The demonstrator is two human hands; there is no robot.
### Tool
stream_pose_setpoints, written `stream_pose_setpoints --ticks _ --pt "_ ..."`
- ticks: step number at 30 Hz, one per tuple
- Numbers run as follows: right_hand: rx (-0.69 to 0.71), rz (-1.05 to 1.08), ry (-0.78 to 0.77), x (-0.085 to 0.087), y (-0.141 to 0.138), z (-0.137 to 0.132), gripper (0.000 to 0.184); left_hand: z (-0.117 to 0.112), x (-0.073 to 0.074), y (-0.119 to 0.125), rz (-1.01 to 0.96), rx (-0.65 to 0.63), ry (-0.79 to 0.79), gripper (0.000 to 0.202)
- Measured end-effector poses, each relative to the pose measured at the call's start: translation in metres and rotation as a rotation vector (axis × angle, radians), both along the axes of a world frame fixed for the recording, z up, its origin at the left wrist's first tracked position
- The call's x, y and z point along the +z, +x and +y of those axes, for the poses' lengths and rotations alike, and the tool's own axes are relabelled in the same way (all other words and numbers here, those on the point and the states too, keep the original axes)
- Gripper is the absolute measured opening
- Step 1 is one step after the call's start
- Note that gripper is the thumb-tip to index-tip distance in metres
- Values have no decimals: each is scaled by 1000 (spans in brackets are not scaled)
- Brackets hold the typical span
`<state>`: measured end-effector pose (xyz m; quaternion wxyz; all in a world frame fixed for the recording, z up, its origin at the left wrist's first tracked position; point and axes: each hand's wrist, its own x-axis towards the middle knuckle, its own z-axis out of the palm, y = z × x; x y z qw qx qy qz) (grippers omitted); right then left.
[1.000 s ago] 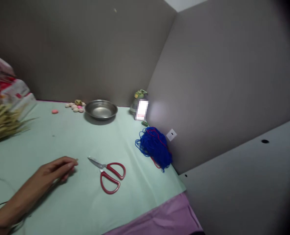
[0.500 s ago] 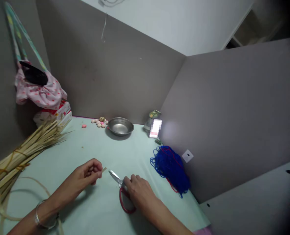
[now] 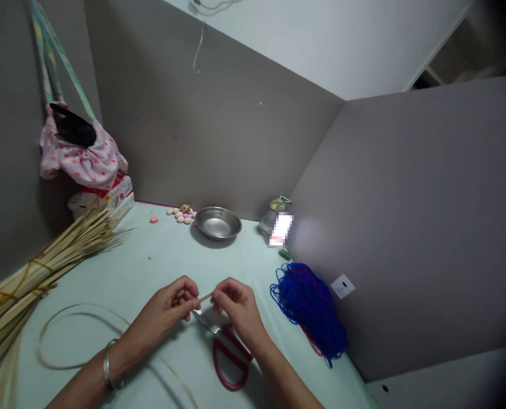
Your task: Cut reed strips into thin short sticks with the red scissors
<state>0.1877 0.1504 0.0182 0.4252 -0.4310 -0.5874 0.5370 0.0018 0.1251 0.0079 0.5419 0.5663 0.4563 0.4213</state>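
Observation:
My left hand (image 3: 168, 312) and my right hand (image 3: 236, 309) are close together above the pale green table (image 3: 159, 261). Both pinch the end of a thin tan strip (image 3: 205, 296) between their fingertips. The strip runs back under my left wrist and curls in a loop (image 3: 65, 318) on the table. Red-handled scissors (image 3: 227, 352) lie on the table just below my right hand, blades pointing left.
A bundle of tan strips (image 3: 35, 267) lies at the left. A steel bowl (image 3: 218, 222), small pink and beige pieces (image 3: 180, 215), a bottle (image 3: 276, 218) and a tangle of blue cord (image 3: 308, 304) sit along the grey partition walls. A pink cloth bag (image 3: 80, 153) hangs at the back left.
My right hand came into view, touched the scissors, then lifted off them and joined my left hand on the strip's end. The camera view tilted up and left.

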Motion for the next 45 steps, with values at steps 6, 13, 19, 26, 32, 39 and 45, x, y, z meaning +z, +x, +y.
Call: stream_pose_setpoints --ticks 6,13,19,26,32,39,45 --pt "-183 471 -154 7 13 28 21 3 -3 -15 140 53 29 24" --pt "19 698 -317 -1 11 22 28 0 -12 -15 139 32 -47 27" --pt "185 553 -238 -10 6 11 25 -2 -12 -12 227 21 -1 28" --pt "191 201 -111 -4 20 16 36 -4 -15 -25 367 -29 36 23" --pt "238 -154 -149 2 17 11 30 -1 -26 -32 796 81 560 21" --pt "450 -229 -170 -1 18 5 41 0 -31 -40 717 251 789 21" --pt "571 -310 -188 -5 22 4 19 -1 -27 -35 592 219 763 24"
